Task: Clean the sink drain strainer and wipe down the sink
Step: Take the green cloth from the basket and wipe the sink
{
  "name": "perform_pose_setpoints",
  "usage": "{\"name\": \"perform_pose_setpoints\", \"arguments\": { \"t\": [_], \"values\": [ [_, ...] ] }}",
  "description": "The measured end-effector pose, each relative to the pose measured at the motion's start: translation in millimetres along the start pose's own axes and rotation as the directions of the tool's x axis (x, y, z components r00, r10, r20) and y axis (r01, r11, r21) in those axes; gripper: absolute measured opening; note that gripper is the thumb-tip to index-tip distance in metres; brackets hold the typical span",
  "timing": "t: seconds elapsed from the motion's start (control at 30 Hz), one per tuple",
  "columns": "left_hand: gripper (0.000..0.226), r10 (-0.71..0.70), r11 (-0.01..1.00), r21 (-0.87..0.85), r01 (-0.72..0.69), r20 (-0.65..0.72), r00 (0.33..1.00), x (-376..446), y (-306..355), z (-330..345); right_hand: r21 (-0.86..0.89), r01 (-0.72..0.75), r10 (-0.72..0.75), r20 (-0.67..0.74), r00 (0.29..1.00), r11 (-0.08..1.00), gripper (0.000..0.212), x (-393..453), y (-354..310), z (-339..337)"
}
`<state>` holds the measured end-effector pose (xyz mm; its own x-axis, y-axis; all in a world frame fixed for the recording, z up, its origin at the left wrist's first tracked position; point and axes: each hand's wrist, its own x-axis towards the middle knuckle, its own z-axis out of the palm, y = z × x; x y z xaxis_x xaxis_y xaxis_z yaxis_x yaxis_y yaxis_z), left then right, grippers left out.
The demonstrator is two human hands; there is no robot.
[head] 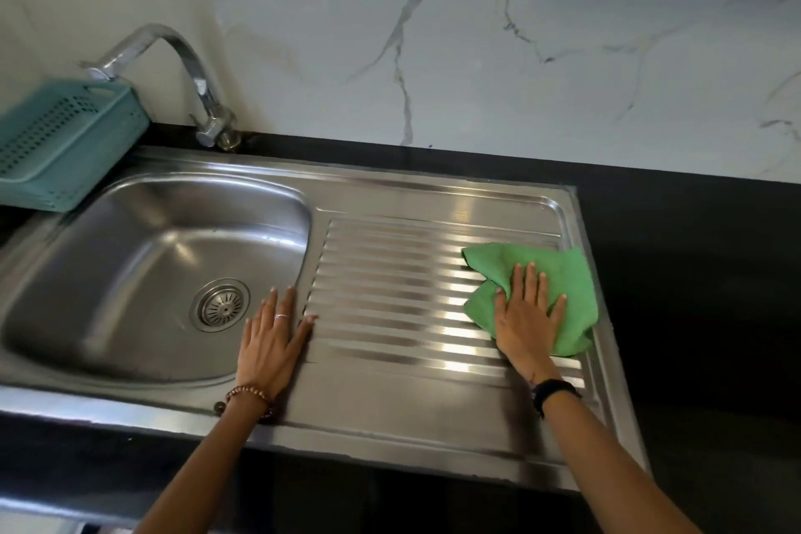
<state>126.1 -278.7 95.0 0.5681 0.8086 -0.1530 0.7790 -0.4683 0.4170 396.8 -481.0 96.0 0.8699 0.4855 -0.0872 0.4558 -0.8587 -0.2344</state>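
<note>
A stainless steel sink (143, 256) fills the left of the counter, and its round drain strainer (222, 305) sits in the basin floor. A ribbed draining board (390, 295) joins the basin on the right. My right hand (526, 317) lies flat, fingers spread, pressing a green cloth (559, 273) onto the board's right end. My left hand (273, 338) rests flat and empty on the ridge between basin and board, fingers apart, just right of the strainer.
A chrome tap (190, 74) rises behind the basin, its spout pointing left over a teal perforated basket (56, 143) at the far left. Black countertop (693, 295) surrounds the sink. A white marble wall stands behind.
</note>
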Motion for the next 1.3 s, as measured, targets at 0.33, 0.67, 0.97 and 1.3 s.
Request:
{"name": "perform_pose_setpoints", "arguments": {
  "t": [0.33,0.67,0.97,1.3],
  "values": [
    [0.069,-0.044,0.995,-0.083,0.048,0.053,0.998,1.3,2.0,-2.5,0.027,0.402,-0.401,0.136,0.906,0.915,0.059,-7.6,-189.3,40.5],
    [0.080,-0.062,0.960,-0.273,0.070,0.040,0.997,1.4,1.8,-5.8,0.003,0.692,-0.679,0.196,0.707,0.722,0.056,-9.6,-214.9,49.0],
    [0.086,0.077,0.995,0.058,-0.078,0.013,0.997,-4.2,12.6,0.4,0.047,0.606,-0.607,0.109,0.787,0.794,0.055,-18.8,-155.0,39.0],
    [0.085,0.067,0.967,0.246,-0.062,-0.011,0.998,-9.9,19.5,1.9,-0.046,0.243,-0.243,0.009,0.970,0.969,0.054,0.4,12.3,-4.7]
  ]
}}
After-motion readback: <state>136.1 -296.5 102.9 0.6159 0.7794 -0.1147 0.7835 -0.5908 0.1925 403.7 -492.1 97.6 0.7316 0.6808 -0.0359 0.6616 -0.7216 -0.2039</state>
